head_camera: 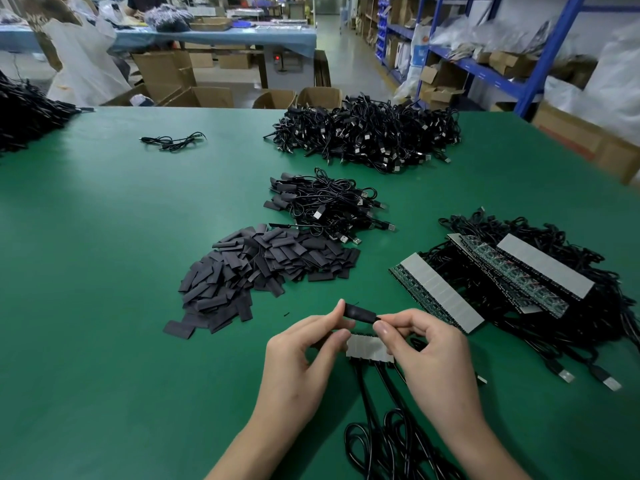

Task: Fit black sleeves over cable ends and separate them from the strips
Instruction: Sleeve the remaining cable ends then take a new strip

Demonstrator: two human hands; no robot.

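Cable end inside black sleeve [360,313] hidden; depth of fit unreadable. Short grey strip [365,348] partly covered by fingers of right grip [429,348], left edge blurred. Cables [381,441] under strip cut off at bottom frame edge. Left grip [301,355] pinching sleeve's left end, right grip pinching right end. Sleeve held between both grips, just above strip, over green bench [104,271], near loose sleeve pile [256,271].

A green surface [138,237] fills the foreground. Open cardboard boxes [194,95] stand on the floor beyond its far edge, before a blue-covered table [242,39]. Past the right edge, blue shelving [485,71] holds boxes and plastic bags along a pale aisle floor [346,60].
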